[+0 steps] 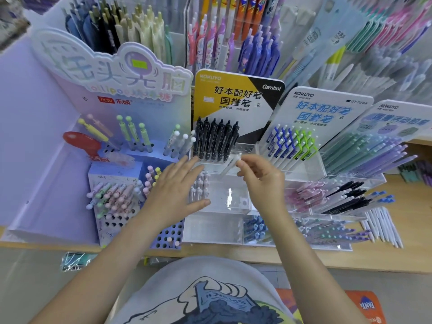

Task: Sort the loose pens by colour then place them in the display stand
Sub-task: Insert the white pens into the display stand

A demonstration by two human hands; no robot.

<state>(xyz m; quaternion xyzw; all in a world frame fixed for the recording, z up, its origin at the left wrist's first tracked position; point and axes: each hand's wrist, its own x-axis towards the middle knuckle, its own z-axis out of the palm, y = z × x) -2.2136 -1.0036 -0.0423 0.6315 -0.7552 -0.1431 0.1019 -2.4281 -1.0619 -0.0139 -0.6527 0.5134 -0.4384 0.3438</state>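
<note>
My right hand (261, 176) pinches a white pen (230, 164) near its top, holding it tilted above the clear acrylic display stand (233, 206). Just behind the pen stand black pens (216, 141) in the yellow-and-black Kokuyo stand. My left hand (174, 192) hovers flat with straight fingers over the left edge of the clear stand, beside a small bunch of white pens (198, 187) in its left compartment. It holds nothing.
A lilac lollipop-pen stand (112, 202) with pastel pens is at the left. Blue and green pens (292, 143) stand at the right. Pink, black and blue pens (339, 197) lie in clear trays. Loose white pens (383, 226) rest on the wooden shelf.
</note>
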